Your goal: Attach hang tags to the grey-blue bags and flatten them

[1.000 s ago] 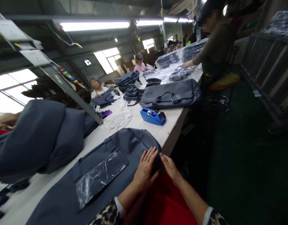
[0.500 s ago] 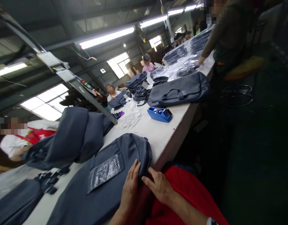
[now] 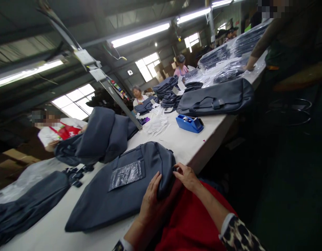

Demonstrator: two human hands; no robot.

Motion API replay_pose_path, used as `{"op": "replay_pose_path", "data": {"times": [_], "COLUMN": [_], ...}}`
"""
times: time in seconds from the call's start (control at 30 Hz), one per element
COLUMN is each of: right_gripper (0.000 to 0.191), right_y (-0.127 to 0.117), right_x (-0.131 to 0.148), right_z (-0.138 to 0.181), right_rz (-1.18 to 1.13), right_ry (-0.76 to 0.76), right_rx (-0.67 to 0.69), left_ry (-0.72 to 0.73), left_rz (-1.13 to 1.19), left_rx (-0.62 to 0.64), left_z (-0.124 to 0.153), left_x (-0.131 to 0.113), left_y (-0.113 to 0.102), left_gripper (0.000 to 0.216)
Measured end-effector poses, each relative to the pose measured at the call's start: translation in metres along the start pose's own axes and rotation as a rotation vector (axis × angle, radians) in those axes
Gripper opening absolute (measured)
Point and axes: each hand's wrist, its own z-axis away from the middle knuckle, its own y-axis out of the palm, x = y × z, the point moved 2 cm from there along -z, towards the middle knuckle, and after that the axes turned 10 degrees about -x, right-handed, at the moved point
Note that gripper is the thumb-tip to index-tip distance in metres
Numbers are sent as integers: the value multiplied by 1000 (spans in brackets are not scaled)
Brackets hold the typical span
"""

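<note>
A flat dark grey backpack (image 3: 119,188) lies on the white table (image 3: 176,143) in front of me, with a clear plastic patch (image 3: 127,174) on its face. My left hand (image 3: 149,200) grips the near edge of the bag, fingers curled over it. My right hand (image 3: 186,177) pinches something small at the bag's corner by the table edge; what it pinches is hidden. A red cloth (image 3: 192,219) covers my lap below both hands.
A blue tape dispenser (image 3: 190,123) and a large grey bag (image 3: 215,99) lie farther along the table, with stacks of bags (image 3: 173,94) beyond. More grey bags (image 3: 98,139) are piled at left. Other people work across and along the table. A stool (image 3: 297,87) stands at right.
My view has swung right and down. My left hand has curled over the bag's near edge, and my right hand has moved up to its corner and closed into a pinch.
</note>
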Motion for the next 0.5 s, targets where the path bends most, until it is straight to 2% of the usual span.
{"op": "replay_pose_path", "data": {"times": [0.1,0.2,0.4,0.5], "right_gripper": [11,7,11,13], "right_y": [2,4,2,0], "right_x": [2,3,9,13], "right_z": [-7,-4,8,6], "right_rz": [47,82,149,184], "right_ry": [-16,-36,-94,-146], "right_rx": [-2,-45,-125,-102], "left_ry": [-36,-76,-203,-211], "left_rz": [50,63,99,114], "left_rx": [27,12,-178,-151], "left_z": [-4,-7,-24,-34], "left_x": [0,3,8,6], "left_y": [-3,-6,-26,-36], "left_gripper": [80,64,39,36]}}
